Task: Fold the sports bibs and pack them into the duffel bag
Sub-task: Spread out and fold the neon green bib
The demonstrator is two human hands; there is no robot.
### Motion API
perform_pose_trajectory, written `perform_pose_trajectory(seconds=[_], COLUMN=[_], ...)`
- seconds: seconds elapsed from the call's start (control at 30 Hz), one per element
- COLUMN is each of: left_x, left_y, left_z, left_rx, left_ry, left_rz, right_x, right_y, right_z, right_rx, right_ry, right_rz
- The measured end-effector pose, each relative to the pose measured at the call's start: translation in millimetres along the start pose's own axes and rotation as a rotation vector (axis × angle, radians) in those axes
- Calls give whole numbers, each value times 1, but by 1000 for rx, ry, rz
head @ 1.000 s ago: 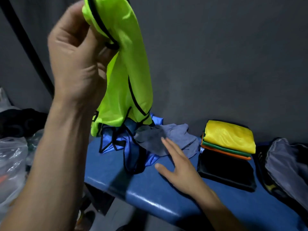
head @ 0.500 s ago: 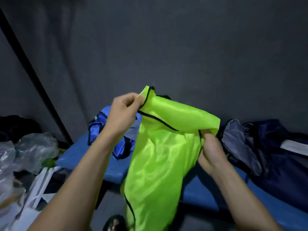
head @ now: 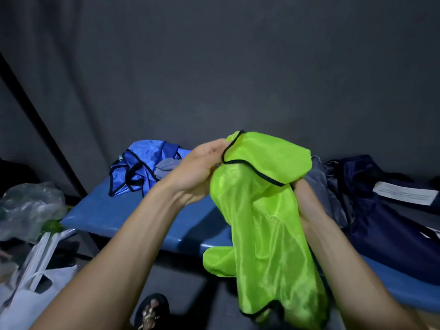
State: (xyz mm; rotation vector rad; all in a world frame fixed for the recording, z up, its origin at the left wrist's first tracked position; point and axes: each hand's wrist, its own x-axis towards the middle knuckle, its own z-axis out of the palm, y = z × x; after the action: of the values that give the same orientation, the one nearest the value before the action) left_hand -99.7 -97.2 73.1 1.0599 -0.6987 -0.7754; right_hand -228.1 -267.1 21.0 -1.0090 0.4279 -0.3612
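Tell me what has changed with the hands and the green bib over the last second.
The left hand brought the neon green bib down from overhead to chest height. The right hand left the blue bench and took hold of the bib's other side. Both hands now grip its top edge, closer together than half a second ago. The blue bib stays crumpled on the bench.

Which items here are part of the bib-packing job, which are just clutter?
Job:
- neon green bib, held up by left hand and right hand
- blue bib, crumpled on the blue bench
- grey bib beside it
- navy duffel bag

Lying about:
- clear plastic bag
- white plastic bag
- sandal on the floor
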Motion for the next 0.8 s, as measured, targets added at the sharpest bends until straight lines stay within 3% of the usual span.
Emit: perform_pose_trajectory(seconds=[0.07, 0.13, 0.2, 0.27, 0.33, 0.4, 0.47, 0.53, 0.57, 0.7, 0.8], left_x=[7, 11, 12, 10, 8, 10, 16, 17, 18, 17, 17], left_y=[-9, -18, -24, -21, -14, -15, -34, -61, -72, -87, -96], left_z=[13, 23, 28, 26, 14, -7, -42, -69, -78, -80, -75], left_rx=[82, 225, 343, 421, 407, 487, 942, 1361, 1427, 1356, 1357], left_ry=[27, 129, 177, 79, -24, -19, -64, -282, -328, -332, -480], left_rz=[46, 89, 133, 124, 42, 0, -98, -400, -524, -590, -604], right_x=[-9, -14, -8, 2, 7, 11, 15, 14, 15, 20, 19], right_y=[-6, -5, 0, 3, -1, -5, -7, -8, -8, -6, -9], right_z=[9, 16, 15, 13, 12, 8, 4, 2, 1, -3, -3], right_rx=[136, 98, -61, -156, -128, -65, -7, 32, 48, 117, 148], right_ry=[-245, -449, -390, -270, -172, -140, -168, -216, -223, -216, -279], right_rz=[32, -16, -129, -233, -272, -257, -233, -225, -222, -230, -257])
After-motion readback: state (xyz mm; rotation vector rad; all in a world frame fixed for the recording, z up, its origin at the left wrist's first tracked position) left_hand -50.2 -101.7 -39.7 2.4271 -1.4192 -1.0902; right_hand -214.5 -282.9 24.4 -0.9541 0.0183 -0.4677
